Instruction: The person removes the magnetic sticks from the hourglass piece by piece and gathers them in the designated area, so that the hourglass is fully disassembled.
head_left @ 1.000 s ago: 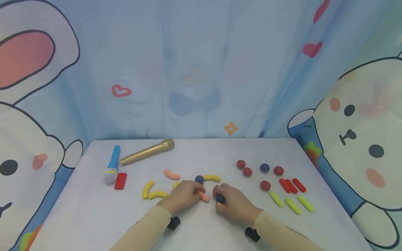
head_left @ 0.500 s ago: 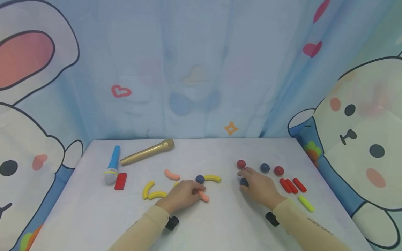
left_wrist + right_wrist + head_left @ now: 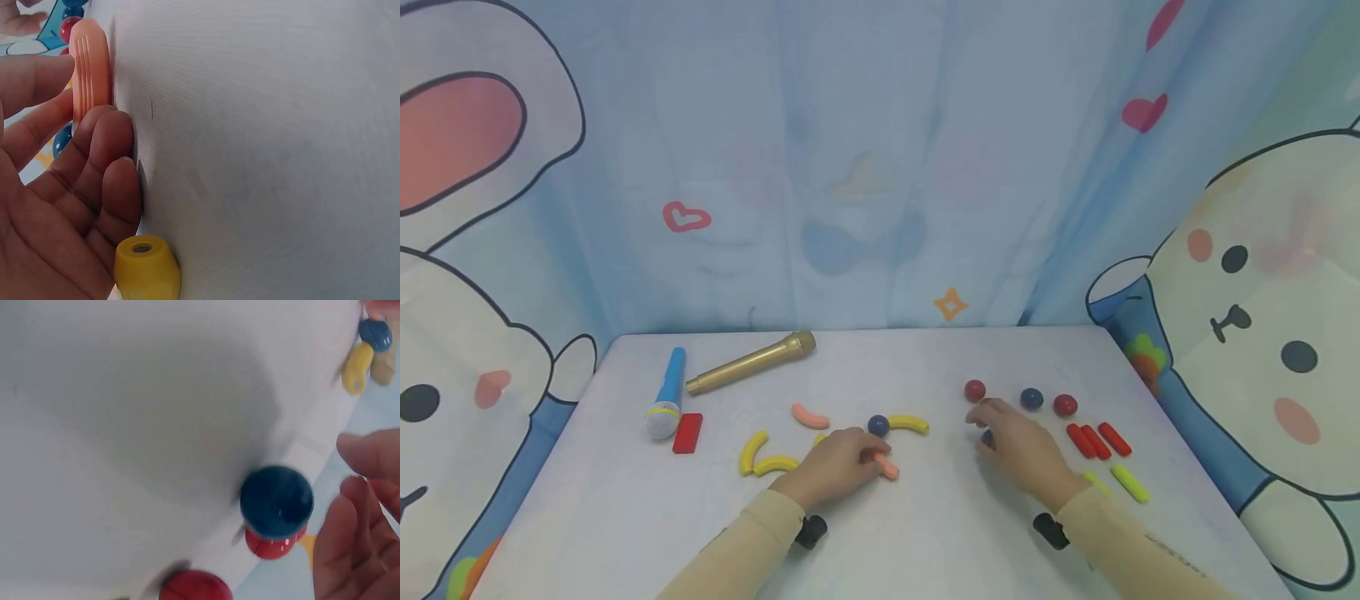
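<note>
My left hand [image 3: 831, 468] pinches a salmon-pink curved toy rod [image 3: 889, 467] at mid-table. In the left wrist view, thumb and forefinger meet that grooved rod while the other fingers curl near the cloth; a yellow rod end [image 3: 147, 269] is close below. My right hand [image 3: 1026, 454] hovers by a dark blue ball [image 3: 277, 501] on the table. Its fingers are loosely bent, apart from the ball in the right wrist view. From the head, this hand mostly covers the ball and hides other balls behind it. A second blue ball [image 3: 877, 426] lies beside a yellow curved rod [image 3: 908, 424].
Red balls [image 3: 1064, 406] and another blue ball [image 3: 1032, 400] lie at the right, with red rods [image 3: 1116, 439] and lime rods [image 3: 1131, 483] nearer. At left are a blue toy microphone [image 3: 667, 396], a gold one [image 3: 752, 363], a red block [image 3: 688, 433] and yellow curved rods [image 3: 752, 452].
My right hand has carried the blue ball from the centre to the balls on the right, and its fingers have come off it. The left hand stays nearly still with the pink rod.
</note>
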### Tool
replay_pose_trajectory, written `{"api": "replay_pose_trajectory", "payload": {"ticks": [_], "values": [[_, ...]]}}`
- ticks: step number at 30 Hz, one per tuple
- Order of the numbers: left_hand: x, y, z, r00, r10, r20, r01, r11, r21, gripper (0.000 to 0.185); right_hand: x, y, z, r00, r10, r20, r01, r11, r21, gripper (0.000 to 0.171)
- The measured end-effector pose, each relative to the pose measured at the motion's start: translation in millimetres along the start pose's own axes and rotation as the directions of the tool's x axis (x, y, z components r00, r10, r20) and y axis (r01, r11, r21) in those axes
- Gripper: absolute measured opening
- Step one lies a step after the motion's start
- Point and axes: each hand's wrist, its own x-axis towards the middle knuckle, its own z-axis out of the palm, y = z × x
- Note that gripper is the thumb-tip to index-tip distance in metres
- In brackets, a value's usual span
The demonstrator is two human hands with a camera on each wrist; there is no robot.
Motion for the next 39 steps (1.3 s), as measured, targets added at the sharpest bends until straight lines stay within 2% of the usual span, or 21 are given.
{"api": "replay_pose_trajectory", "payload": {"ticks": [4,7,13,15,19,22,28,32,36,39], "values": [[0.0,0.0,0.0,1.0,0.003,0.001,-0.003,1.0,0.005,0.027,-1,-4,9,0.999,0.022,0.04,-0.023,0.999,0.036,0.039],[0.1,-0.1,-0.4,1.0,0.003,0.003,-0.003,1.0,0.007,0.027,0,-5,14,0.997,0.033,0.067,-0.041,0.992,0.119,0.04],[-1.6,-1.6,-3.3,1.0,-0.002,0.008,0.002,1.0,0.004,0.022,7,-14,18,0.986,-0.011,0.164,-0.047,0.938,0.342,0.044],[-2.4,-3.2,-4.3,1.0,-0.003,0.011,0.003,1.0,0.008,0.02,12,-19,20,0.986,-0.023,0.166,-0.043,0.923,0.383,0.043],[-4.0,-4.4,-6.7,1.0,0.015,0.022,-0.015,1.0,0.002,0.018,24,-32,23,0.995,-0.019,0.098,-0.024,0.907,0.42,0.041],[-4.3,-3.5,-8.0,0.999,0.025,0.027,-0.025,1.0,-0.001,0.018,33,-43,28,0.997,-0.016,0.075,-0.014,0.926,0.378,0.041],[-4.1,-0.7,-7.3,1.0,0.006,0.008,-0.006,1.0,0.006,0.015,42,-55,40,0.989,-0.047,0.141,0.012,0.97,0.242,0.032],[-2.6,1.2,-6.1,1.0,0.0,-0.009,0.0,1.0,0.001,0.02,44,-55,42,0.989,-0.058,0.135,0.025,0.972,0.234,0.03],[-1.3,1.0,-3.2,0.999,0.011,-0.033,-0.01,1.0,0.015,0.027,44,-57,43,0.988,-0.079,0.134,0.042,0.966,0.257,0.039],[-0.1,1.1,0.0,0.997,0.018,-0.072,-0.015,0.999,0.031,0.022,46,-57,46,0.987,-0.095,0.133,0.06,0.967,0.247,0.042]]}}
